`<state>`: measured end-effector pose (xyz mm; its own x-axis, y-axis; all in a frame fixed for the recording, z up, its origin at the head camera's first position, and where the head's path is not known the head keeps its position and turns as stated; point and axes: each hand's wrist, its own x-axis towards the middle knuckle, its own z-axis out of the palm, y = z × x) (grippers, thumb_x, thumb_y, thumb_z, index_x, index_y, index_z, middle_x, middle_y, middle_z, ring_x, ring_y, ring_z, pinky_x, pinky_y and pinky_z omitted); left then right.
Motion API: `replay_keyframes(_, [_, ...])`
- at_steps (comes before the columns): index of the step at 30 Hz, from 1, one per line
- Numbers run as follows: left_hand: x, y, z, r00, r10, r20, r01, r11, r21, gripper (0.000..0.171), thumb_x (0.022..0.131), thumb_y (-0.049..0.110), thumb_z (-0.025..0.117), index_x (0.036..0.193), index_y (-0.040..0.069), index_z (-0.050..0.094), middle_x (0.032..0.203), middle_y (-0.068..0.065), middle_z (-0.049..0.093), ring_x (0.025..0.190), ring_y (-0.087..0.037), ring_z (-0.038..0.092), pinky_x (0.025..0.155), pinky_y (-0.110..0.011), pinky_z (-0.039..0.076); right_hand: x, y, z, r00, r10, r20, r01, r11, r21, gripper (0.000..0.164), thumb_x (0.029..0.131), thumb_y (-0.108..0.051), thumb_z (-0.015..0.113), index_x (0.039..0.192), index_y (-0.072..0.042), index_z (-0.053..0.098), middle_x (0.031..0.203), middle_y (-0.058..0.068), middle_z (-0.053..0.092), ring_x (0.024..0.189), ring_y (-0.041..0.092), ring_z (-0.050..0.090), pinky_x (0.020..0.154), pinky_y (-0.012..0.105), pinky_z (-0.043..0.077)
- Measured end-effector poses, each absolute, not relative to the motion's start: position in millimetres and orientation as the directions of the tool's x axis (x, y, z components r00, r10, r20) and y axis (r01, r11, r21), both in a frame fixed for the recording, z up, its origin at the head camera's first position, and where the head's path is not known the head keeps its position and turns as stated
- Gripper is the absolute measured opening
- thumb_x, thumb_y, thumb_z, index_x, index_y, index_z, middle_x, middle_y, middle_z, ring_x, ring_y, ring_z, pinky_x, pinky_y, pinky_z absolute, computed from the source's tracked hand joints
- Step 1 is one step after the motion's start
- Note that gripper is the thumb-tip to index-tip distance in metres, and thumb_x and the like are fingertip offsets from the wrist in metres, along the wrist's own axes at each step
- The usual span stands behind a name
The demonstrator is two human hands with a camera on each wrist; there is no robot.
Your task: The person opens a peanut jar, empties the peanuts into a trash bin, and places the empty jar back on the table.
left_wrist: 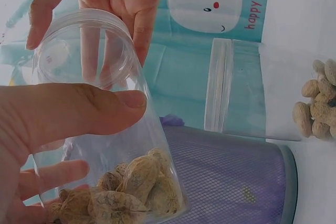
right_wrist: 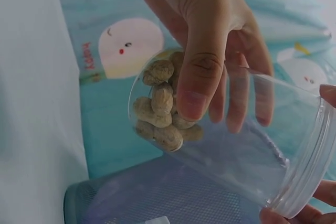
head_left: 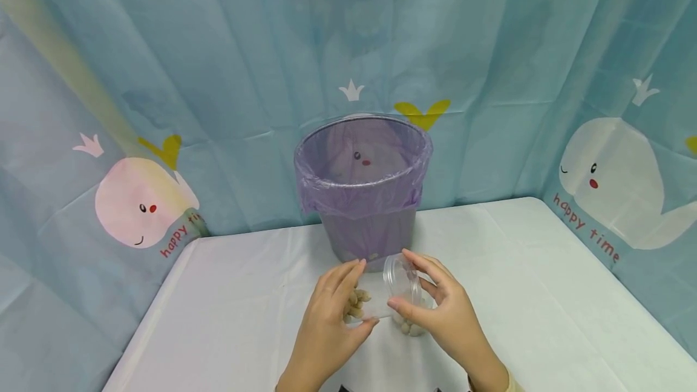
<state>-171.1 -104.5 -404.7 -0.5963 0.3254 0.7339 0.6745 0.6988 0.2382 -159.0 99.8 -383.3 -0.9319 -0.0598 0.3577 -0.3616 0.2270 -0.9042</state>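
Note:
My left hand grips the lower part of a clear plastic jar, which is tilted toward the right hand. Several unshelled peanuts lie gathered at the jar's base. At the other end, my right hand holds the ribbed round mouth end between thumb and fingers. Just behind the right hand, a second clear jar stands on the table, also with peanuts in its bottom. In the head view the right hand partly hides it.
A purple mesh wastebasket with a thin purple liner stands right beyond the hands. White cloth covers the table. Behind it hangs a blue curtain printed with whales.

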Motion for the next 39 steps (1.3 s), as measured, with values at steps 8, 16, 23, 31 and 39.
replay_keyframes(8, [-170.5,-104.4,-404.0,-0.602,0.323,0.73,0.679,0.689,0.255,0.111,0.047,0.011,0.101,0.145,0.016,0.05,0.135,-0.006,0.059,0.123,-0.023,0.057,0.098,-0.037,0.058,-159.9,102.0,-385.4,-0.909,-0.093,0.406,-0.417,0.203,-0.886,0.066,0.08,-0.012,0.083,0.14,-0.014,0.055,0.142,0.003,0.054,0.125,-0.005,0.048,0.102,0.009,0.045])
replay_keyframes(16, [-169.8,-105.8,-403.7,-0.619,0.322,0.717,0.672,0.689,0.271,0.111,0.048,0.011,0.101,0.146,0.016,0.049,0.135,-0.007,0.059,0.123,-0.023,0.056,0.098,-0.037,0.058,-160.5,102.7,-384.8,-0.906,-0.12,0.406,-0.423,0.214,-0.881,0.069,0.081,-0.013,0.082,0.143,-0.017,0.052,0.144,0.005,0.052,0.126,-0.005,0.046,0.106,0.023,0.05])
replay_keyframes(23, [-169.8,-106.5,-402.2,-0.617,0.313,0.722,0.665,0.698,0.266,0.109,0.048,0.012,0.1,0.145,0.016,0.05,0.135,-0.005,0.059,0.123,-0.022,0.057,0.098,-0.036,0.058,-159.8,102.3,-383.5,-0.916,-0.09,0.39,-0.4,0.256,-0.88,0.077,0.081,-0.015,0.083,0.148,-0.023,0.045,0.146,0.0,0.05,0.126,0.005,0.047,0.104,0.047,0.051])
replay_keyframes(31, [-170.0,-105.8,-402.4,-0.615,0.314,0.724,0.663,0.703,0.258,0.109,0.048,0.012,0.1,0.145,0.015,0.051,0.134,-0.005,0.06,0.123,-0.022,0.057,0.097,-0.035,0.058,-158.6,99.7,-380.9,-0.954,-0.046,0.296,-0.296,0.295,-0.908,0.069,0.083,-0.021,0.081,0.144,-0.015,0.05,0.143,0.003,0.053,0.123,0.019,0.051,0.1,0.038,0.055])
replay_keyframes(39, [-170.0,-104.4,-402.4,-0.605,0.321,0.729,0.67,0.7,0.247,0.109,0.048,0.013,0.101,0.145,0.015,0.051,0.135,-0.006,0.06,0.123,-0.022,0.057,0.097,-0.034,0.058,-158.1,97.9,-380.2,-0.976,-0.027,0.216,-0.215,0.284,-0.934,0.066,0.083,-0.026,0.081,0.143,-0.018,0.052,0.14,0.0,0.055,0.125,0.02,0.05,0.102,0.033,0.053])
